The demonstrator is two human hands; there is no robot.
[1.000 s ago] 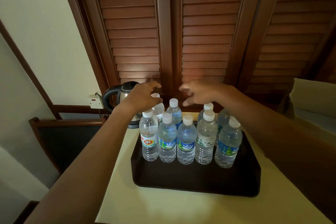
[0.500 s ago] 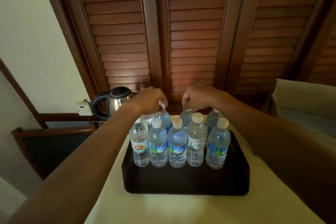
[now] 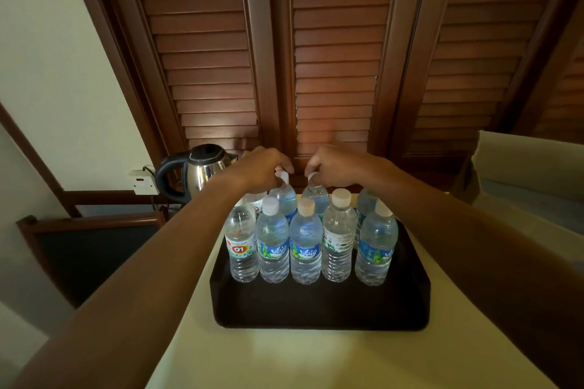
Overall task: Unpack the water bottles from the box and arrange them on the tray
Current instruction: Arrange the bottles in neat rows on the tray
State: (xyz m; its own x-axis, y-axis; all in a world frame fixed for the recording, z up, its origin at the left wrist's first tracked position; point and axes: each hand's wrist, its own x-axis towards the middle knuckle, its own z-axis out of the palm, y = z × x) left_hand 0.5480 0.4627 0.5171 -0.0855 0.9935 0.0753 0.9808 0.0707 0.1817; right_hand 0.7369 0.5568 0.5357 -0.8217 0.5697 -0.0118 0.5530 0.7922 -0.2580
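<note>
Several clear water bottles with white caps stand upright in two rows on a dark tray point(image 3: 319, 309). The front row runs from a red-labelled bottle point(image 3: 241, 243) at the left to a blue-labelled bottle point(image 3: 377, 246) at the right. My left hand point(image 3: 262, 169) pinches the cap of a back-row bottle point(image 3: 286, 196). My right hand point(image 3: 335, 166) pinches the cap of the back-row bottle point(image 3: 316, 197) beside it. Both of these bottles are partly hidden by the front row. The cardboard box point(image 3: 521, 174) sits at the right edge.
A steel kettle point(image 3: 196, 172) with a black handle stands behind the tray at the left, near a wall socket point(image 3: 143, 181). Wooden louvred shutters point(image 3: 316, 57) fill the back. A dark chair point(image 3: 85, 246) is left of the pale table point(image 3: 316, 360).
Both hands came down from hovering above the back row and closed on two bottle caps. The view tilted and moved closer; the grips have held since half a second ago.
</note>
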